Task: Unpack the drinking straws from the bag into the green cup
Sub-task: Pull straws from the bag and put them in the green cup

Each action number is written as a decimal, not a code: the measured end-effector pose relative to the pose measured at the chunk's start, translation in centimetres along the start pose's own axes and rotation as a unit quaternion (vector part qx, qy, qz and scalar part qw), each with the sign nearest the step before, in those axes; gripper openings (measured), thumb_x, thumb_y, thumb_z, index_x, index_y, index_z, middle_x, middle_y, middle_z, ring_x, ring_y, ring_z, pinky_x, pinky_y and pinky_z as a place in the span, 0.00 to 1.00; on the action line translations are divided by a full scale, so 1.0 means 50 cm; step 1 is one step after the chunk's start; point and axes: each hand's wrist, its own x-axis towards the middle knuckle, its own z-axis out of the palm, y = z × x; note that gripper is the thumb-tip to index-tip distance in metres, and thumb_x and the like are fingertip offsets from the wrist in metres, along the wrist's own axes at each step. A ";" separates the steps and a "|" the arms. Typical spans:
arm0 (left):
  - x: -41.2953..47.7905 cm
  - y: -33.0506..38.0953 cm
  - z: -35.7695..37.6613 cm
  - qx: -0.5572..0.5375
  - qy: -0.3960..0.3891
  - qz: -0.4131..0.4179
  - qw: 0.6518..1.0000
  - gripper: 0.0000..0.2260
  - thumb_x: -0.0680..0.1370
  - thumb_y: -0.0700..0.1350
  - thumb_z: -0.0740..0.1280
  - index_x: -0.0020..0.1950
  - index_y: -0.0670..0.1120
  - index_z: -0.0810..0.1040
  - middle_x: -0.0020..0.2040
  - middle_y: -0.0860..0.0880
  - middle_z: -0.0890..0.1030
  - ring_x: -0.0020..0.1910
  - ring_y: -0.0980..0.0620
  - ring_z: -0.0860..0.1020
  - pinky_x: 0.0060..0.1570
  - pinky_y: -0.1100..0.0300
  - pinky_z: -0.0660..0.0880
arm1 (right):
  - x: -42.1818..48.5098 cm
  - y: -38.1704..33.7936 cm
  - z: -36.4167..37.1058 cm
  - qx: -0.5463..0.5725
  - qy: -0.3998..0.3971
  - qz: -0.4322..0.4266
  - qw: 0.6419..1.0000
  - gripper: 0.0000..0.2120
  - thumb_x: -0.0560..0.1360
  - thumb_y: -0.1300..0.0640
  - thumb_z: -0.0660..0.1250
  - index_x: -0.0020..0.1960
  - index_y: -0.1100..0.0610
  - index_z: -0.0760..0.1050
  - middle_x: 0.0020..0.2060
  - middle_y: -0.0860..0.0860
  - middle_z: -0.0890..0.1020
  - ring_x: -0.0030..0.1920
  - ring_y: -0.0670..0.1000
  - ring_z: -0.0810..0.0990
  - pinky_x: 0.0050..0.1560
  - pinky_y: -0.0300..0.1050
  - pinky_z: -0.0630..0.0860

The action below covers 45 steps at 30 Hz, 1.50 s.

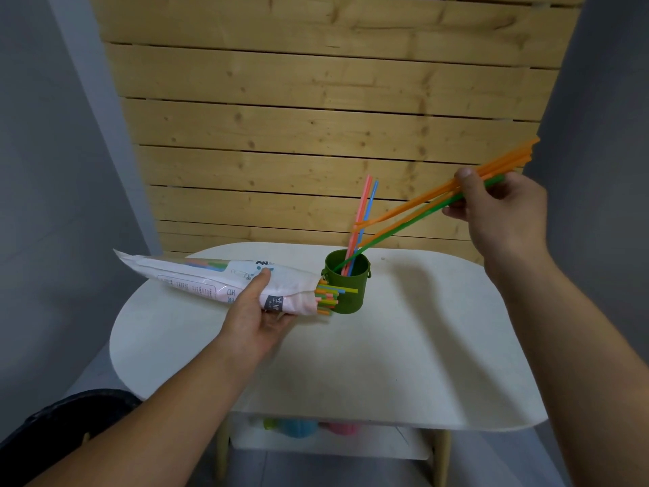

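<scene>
A green cup [349, 293] stands on the white table [404, 346] near its far edge. A pink and a blue straw [361, 219] stand upright in it. My right hand [502, 209] is raised to the right of the cup, pinching a small bunch of orange and green straws [421, 209]; the green one's lower tip reaches into the cup, the orange tips hang above it. My left hand [256, 311] grips a white plastic straw bag [210, 281] held level just left of the cup. Several coloured straw ends [328, 295] poke from its open mouth against the cup's side.
A wooden slat wall [316, 117] rises right behind the table. A lower shelf under the table holds blurred coloured objects [305, 427]. A dark object [70, 416] sits at the lower left beside my forearm.
</scene>
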 end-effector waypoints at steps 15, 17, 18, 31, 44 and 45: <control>0.005 -0.002 0.003 -0.009 0.005 -0.009 1.000 0.10 0.79 0.41 0.72 0.59 0.45 0.77 0.48 0.41 0.87 0.53 0.41 0.85 0.44 0.37 0.82 | 0.062 0.069 0.064 0.007 -0.064 0.119 0.991 0.11 0.78 0.54 0.68 0.48 0.64 0.78 0.40 0.56 0.81 0.36 0.54 0.85 0.45 0.46 0.84; 0.007 -0.001 0.002 -0.006 0.000 -0.005 1.000 0.09 0.79 0.41 0.71 0.58 0.45 0.77 0.48 0.41 0.87 0.53 0.42 0.85 0.46 0.38 0.82 | 0.078 0.081 0.082 0.007 -0.069 0.130 0.989 0.10 0.78 0.56 0.69 0.49 0.64 0.77 0.41 0.58 0.81 0.35 0.54 0.84 0.42 0.44 0.84; 0.008 0.001 0.001 -0.005 -0.003 -0.002 1.000 0.08 0.79 0.41 0.71 0.58 0.45 0.77 0.48 0.42 0.87 0.53 0.42 0.85 0.49 0.39 0.82 | 0.084 0.087 0.091 0.005 -0.073 0.134 0.988 0.09 0.77 0.57 0.69 0.48 0.64 0.77 0.42 0.58 0.81 0.34 0.54 0.84 0.40 0.43 0.84; 0.031 0.013 -0.001 0.002 -0.007 0.012 1.000 0.09 0.79 0.42 0.70 0.59 0.46 0.78 0.48 0.42 0.88 0.49 0.43 0.86 0.51 0.41 0.82 | 0.101 0.141 0.194 0.031 -0.077 0.140 0.987 0.11 0.73 0.60 0.74 0.52 0.61 0.76 0.43 0.55 0.82 0.39 0.52 0.83 0.35 0.41 0.80; 0.028 0.017 0.003 -0.004 -0.022 0.007 1.000 0.13 0.79 0.42 0.71 0.63 0.46 0.78 0.52 0.43 0.88 0.50 0.44 0.87 0.53 0.44 0.82 | 0.058 0.180 0.245 -0.121 -0.188 0.115 0.968 0.20 0.74 0.57 0.74 0.63 0.60 0.74 0.54 0.57 0.83 0.48 0.55 0.83 0.49 0.53 0.82; 0.027 0.018 0.004 -0.002 -0.022 0.008 1.000 0.13 0.79 0.42 0.71 0.64 0.46 0.78 0.52 0.43 0.88 0.51 0.44 0.87 0.53 0.44 0.82 | 0.057 0.181 0.244 -0.096 -0.188 0.137 0.968 0.24 0.73 0.58 0.75 0.65 0.61 0.72 0.53 0.58 0.83 0.45 0.54 0.83 0.47 0.52 0.82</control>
